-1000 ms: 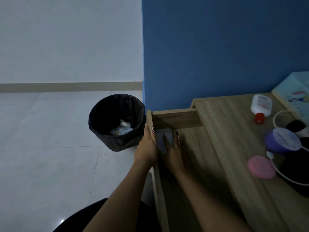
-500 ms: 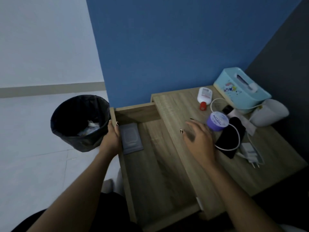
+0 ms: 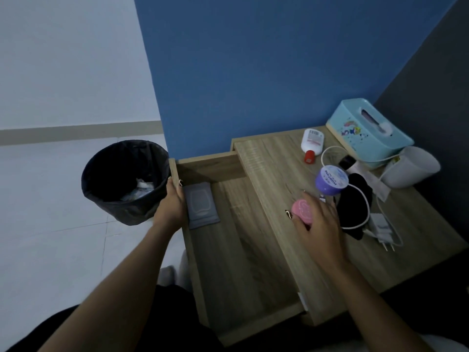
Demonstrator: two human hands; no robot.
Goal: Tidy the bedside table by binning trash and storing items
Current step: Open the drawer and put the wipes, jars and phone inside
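The wooden bedside table [image 3: 279, 174] has its drawer [image 3: 241, 262] pulled out to the left. A grey wipes pack [image 3: 201, 205] lies in the drawer's far left corner. My left hand [image 3: 172, 201] grips the drawer's left wall beside that pack. On the tabletop my right hand [image 3: 319, 224] closes its fingers around a round pink case [image 3: 302, 209]. A purple jar [image 3: 331, 180], a white bottle with a red cap [image 3: 312, 143], a black pouch [image 3: 355, 207] and a white charger with its cable [image 3: 380, 224] lie near that hand.
A black bin [image 3: 124, 181] with some trash inside stands on the tiled floor left of the drawer. A turquoise tissue box [image 3: 368, 133] and a white cup on its side [image 3: 411, 166] sit at the table's back right. Blue wall lies behind.
My right hand left the wipes pack in the drawer, crossed to the tabletop and closed on the pink case. The left hand stayed on the drawer wall. My view swung right.
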